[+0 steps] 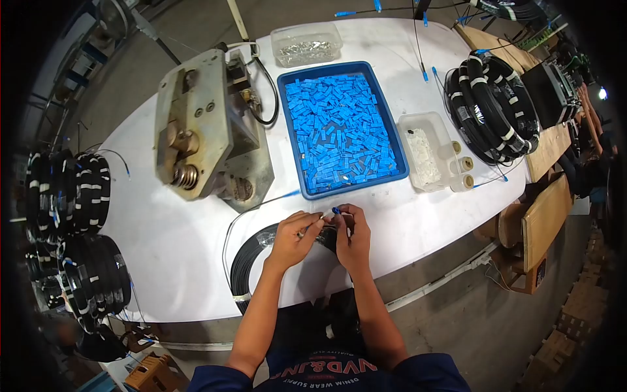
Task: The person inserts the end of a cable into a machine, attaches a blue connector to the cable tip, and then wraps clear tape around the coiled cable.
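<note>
With our left hand (295, 240) we pinch a small white piece (328, 214), and with our right hand (353, 238) a small blue piece (336, 210). Both sit close together near the black cable coil (243, 271), before the blue tray (358, 187).

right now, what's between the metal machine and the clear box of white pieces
The head view shows the blue tray, holding small blue pieces, between the metal machine and that clear box.
</note>
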A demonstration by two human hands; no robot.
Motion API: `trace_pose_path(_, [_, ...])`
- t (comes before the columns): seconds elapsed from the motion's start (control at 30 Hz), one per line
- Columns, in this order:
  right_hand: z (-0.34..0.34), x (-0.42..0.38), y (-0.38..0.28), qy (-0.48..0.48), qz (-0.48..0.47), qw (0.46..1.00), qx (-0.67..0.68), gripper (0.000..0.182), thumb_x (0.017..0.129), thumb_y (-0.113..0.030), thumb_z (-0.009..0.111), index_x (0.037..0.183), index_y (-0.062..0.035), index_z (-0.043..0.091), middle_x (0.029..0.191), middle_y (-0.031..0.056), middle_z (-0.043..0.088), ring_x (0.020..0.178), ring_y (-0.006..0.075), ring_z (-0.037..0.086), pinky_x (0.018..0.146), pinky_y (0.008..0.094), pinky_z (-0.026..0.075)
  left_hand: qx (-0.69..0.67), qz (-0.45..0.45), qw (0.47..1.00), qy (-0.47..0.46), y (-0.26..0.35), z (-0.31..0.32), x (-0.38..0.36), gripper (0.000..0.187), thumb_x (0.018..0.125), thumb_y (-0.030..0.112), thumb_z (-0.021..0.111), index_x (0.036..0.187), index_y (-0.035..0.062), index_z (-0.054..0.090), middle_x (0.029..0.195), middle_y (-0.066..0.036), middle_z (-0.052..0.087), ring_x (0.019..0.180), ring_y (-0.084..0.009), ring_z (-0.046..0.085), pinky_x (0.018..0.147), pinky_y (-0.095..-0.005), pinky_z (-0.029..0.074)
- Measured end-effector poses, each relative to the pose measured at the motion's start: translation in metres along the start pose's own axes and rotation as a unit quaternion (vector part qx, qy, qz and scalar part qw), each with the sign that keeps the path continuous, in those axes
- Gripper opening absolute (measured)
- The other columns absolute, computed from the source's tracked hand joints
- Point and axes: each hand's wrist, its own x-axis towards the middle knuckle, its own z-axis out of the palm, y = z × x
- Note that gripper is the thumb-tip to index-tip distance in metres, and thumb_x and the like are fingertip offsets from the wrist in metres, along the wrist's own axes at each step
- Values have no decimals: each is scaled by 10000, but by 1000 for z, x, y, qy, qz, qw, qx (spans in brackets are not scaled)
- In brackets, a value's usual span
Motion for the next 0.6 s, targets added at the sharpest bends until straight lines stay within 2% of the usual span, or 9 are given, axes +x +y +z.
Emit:
trace_pose_path(0.1, [7, -3, 2, -23, -32, 999, 3, 133, 978, -25, 581, 1100, 26, 570, 908, 109, 678, 826, 175, 683, 754, 301, 517, 14, -25, 999, 21, -2, 0, -7, 194, 949, 122, 649, 1058, -14, 731, 770, -98, 658, 669, -171, 556, 627, -290, 434])
trace_pose_path(0.17, [10, -12, 8, 8, -36, 992, 118, 135, 989, -42, 580, 1096, 39, 563, 896, 89, 680, 839, 140, 671, 754, 266, 511, -26, -24, 998, 48, -2, 2, -12, 208, 960, 143, 646, 1070, -12, 731, 765, -87, 648, 667, -141, 535, 610, -292, 412])
trace_pose_path(0.2, [9, -19, 3, -3, -5, 989, 145, 211, 999, -51, 576, 1174, 65, 555, 979, 104, 669, 869, 117, 652, 774, 241, 509, -38, -38, 998, 45, 5, 1, -16, 205, 971, 139, 635, 1064, -17, 729, 821, -86, 666, 727, -136, 569, 663, -281, 441])
trace_pose_path(0.3, [8, -40, -7, 28, 7, 974, 224, 309, 1003, -36, 566, 1290, 71, 526, 1076, 132, 640, 898, 124, 651, 797, 241, 513, -48, -26, 997, 60, 18, 6, -35, 225, 994, 164, 611, 1051, -23, 723, 912, -60, 673, 800, -113, 565, 736, -260, 449])
trace_pose_path(0.37, [1, -53, -5, 16, 11, 973, 231, 339, 999, -10, 560, 1325, 76, 529, 1149, 135, 598, 926, 129, 643, 820, 243, 515, -85, -22, 991, 98, 14, 20, -58, 189, 986, 133, 625, 1043, -24, 714, 973, -44, 667, 814, -99, 538, 739, -250, 437])
trace_pose_path(0.43, [-6, -64, -2, -18, -48, 977, 207, 286, 990, 19, 560, 1268, 84, 577, 1139, 115, 588, 939, 123, 632, 828, 238, 513, -116, -42, 985, 123, 12, 34, -86, 163, 973, 89, 626, 1059, -22, 710, 1039, -65, 671, 858, -109, 572, 797, -255, 464])
trace_pose_path(0.5, [-12, -78, 1, -19, -47, 972, 228, 243, 973, 35, 576, 1209, 80, 615, 1150, 110, 578, 944, 121, 624, 835, 238, 511, -71, -5, 990, 123, 5, 47, -113, 159, 968, 53, 612, 1071, -25, 705, 1117, -92, 669, 952, -139, 614, 875, -265, 483])
trace_pose_path(0.53, [-16, -86, 3, -25, -53, 979, 196, 229, 964, 39, 587, 1188, 73, 620, 1146, 110, 583, 939, 122, 624, 832, 240, 512, -101, -33, 991, 87, 2, 48, -123, 173, 948, -36, 600, 1083, -41, 708, 1160, -132, 675, 1051, -204, 649, 906, -291, 506])
trace_pose_path(0.6, [-16, -96, -3, -6, -90, 987, 131, 171, 919, 44, 638, 1090, 46, 633, 1079, 111, 614, 887, 129, 622, 782, 248, 516, -106, -4, 990, 97, -4, 51, -125, 177, 946, -41, 601, 1088, -43, 706, 1160, -131, 674, 1053, -200, 649, 907, -288, 507])
